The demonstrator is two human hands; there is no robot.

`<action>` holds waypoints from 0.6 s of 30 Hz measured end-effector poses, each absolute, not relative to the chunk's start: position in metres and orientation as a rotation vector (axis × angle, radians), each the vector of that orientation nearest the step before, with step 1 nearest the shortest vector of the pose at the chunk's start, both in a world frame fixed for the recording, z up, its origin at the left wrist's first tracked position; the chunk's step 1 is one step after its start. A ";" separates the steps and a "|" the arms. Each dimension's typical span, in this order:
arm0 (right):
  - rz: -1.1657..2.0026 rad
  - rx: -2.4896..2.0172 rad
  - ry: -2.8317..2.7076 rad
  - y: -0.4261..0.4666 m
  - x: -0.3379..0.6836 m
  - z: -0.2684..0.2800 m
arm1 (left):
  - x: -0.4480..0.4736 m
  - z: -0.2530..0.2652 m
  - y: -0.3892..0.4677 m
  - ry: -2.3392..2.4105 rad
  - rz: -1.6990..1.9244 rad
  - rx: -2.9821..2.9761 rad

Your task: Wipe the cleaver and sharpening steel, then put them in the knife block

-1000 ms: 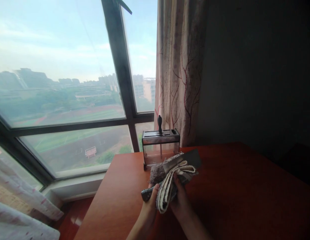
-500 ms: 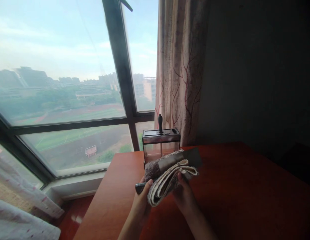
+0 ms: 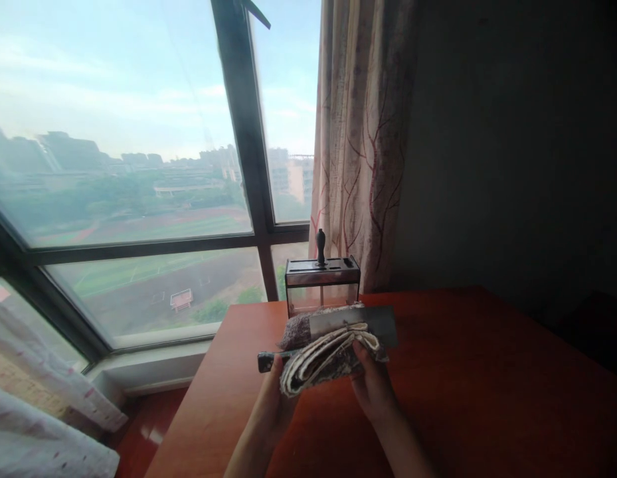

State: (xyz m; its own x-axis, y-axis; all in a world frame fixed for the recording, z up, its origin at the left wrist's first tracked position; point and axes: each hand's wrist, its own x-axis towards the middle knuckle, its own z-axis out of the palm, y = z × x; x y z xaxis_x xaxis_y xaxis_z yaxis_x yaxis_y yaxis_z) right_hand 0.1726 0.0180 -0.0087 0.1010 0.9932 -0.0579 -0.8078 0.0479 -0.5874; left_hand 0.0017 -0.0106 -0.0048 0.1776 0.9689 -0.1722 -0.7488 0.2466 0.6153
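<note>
A broad-bladed kitchen knife (image 3: pixel 382 323) is held above the table, its dark handle pointing left and its wide grey blade right. Folded round the blade is a thick, fuzzy grey-brown towel (image 3: pixel 328 362) with pale layered edges; the blade's right end shows beyond it. My left hand (image 3: pixel 278 392) is closed at the handle side, its thumb on the handle by the towel's left fold. My right hand (image 3: pixel 370 382) grips the towel's right part, thumb on top and fingers hidden underneath. Behind them stands a knife block (image 3: pixel 323 271) with clear panels and one black handle sticking up.
The reddish-brown wooden table (image 3: pixel 457 398) extends below and to the right of my hands. A large window (image 3: pixel 139 242) with dark frames lies to the left, and a patterned curtain (image 3: pixel 358 133) hangs behind the block. Another pale curtain (image 3: pixel 49 431) is at lower left.
The knife and towel have turned to lie more level, with the handle end shifting left and up. Both hands keep their hold. The view has shifted slightly.
</note>
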 end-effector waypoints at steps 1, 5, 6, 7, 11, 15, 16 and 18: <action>1.428 -0.544 -0.398 0.018 0.172 -0.007 | 0.003 -0.006 -0.012 0.566 1.288 0.476; 1.420 -0.503 -0.329 0.018 0.171 -0.004 | 0.017 -0.005 -0.019 0.581 1.351 0.658; 1.422 -0.496 -0.314 0.017 0.171 -0.003 | 0.023 -0.004 -0.020 0.620 1.349 0.704; 1.429 -0.490 -0.301 0.017 0.169 -0.003 | 0.029 -0.003 -0.021 0.659 1.349 0.745; 1.506 -0.463 -0.287 0.010 0.158 -0.003 | 0.047 0.003 -0.019 0.639 1.469 0.751; 1.564 -0.442 -0.361 -0.003 0.144 0.002 | 0.040 0.004 -0.013 0.507 1.594 0.713; 1.582 -0.436 -0.384 -0.005 0.141 0.004 | 0.036 0.003 -0.011 0.484 1.595 0.696; 1.622 -0.420 -0.429 -0.010 0.137 0.008 | 0.026 0.005 -0.009 0.453 1.593 0.623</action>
